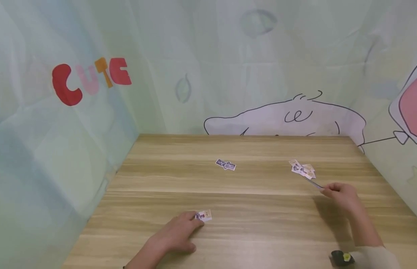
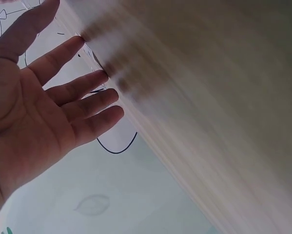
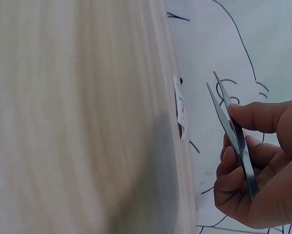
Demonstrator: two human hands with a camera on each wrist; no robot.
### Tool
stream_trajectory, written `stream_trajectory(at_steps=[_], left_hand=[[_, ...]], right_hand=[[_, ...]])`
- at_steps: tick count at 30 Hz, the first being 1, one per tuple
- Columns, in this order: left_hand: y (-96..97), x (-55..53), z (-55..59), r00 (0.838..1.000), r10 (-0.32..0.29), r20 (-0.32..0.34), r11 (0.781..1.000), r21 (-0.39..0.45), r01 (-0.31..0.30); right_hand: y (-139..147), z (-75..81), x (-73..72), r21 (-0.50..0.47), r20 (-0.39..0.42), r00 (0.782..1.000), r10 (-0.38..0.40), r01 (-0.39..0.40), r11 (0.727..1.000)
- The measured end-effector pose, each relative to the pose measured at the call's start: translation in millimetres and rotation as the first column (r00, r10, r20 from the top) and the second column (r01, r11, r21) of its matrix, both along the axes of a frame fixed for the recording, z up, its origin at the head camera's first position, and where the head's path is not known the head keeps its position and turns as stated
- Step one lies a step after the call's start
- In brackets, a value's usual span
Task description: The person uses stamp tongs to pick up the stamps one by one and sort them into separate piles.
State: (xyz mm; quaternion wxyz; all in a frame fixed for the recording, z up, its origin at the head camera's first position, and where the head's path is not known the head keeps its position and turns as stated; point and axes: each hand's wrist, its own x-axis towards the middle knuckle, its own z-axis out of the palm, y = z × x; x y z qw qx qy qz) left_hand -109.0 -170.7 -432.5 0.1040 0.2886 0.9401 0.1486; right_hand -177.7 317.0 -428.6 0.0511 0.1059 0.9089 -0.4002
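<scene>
My right hand (image 1: 343,196) holds a pair of metal tweezers (image 3: 238,141) between thumb and fingers. In the right wrist view the tweezers' tips stand slightly apart with nothing between them. From the head view, the tweezers point toward a loose pile of small picture cards (image 1: 304,170) at the right. With fingers extended, my left hand (image 1: 178,231) rests at the front of the table, fingertips touching a small stack of picture cards (image 1: 205,215). Its straight, spread fingers also show in the left wrist view (image 2: 43,102).
Two dark-backed cards (image 1: 226,164) lie overlapping near the table's far middle. The wood-grain table (image 1: 255,209) is bordered by printed cloth walls (image 1: 168,56) at the back and sides. A dark item with a yellow flower (image 1: 343,257) sits by the right sleeve.
</scene>
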Motion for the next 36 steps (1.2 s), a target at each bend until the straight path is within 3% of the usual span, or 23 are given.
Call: stream_trajectory(at_steps=[5,12,20,27,36], left_hand=[[1.1,-1.2,1.2,1.000,0.004,0.007,1.000,-0.003,-0.004],[0.9,-3.6,-2.5,0.999,-0.022,-0.039,1.000,0.022,0.023],[2.6,-6.9,-2.4,0.996,-0.009,-0.085,1.000,0.026,0.011],[7.4,-10.3,-3.1,0.997,0.005,-0.083,1.000,0.019,-0.004],[6.1,-10.3,-8.3,0.995,-0.019,-0.102,1.000,0.019,0.021]], right_hand=[[-16.7,6.7,-3.7,-0.005,-0.042,0.998,0.039,-0.040,0.999],[-36.4,7.3,-9.0,-0.016,-0.078,0.991,0.105,-0.107,0.994],[-62.4,10.3,-10.3,-0.021,-0.170,0.971,0.167,-0.173,0.985],[-81.1,10.1,-11.9,-0.060,-0.178,0.960,0.215,-0.229,0.972],[-103.1,6.4,-9.8,-0.108,-0.171,0.946,0.275,-0.295,0.949]])
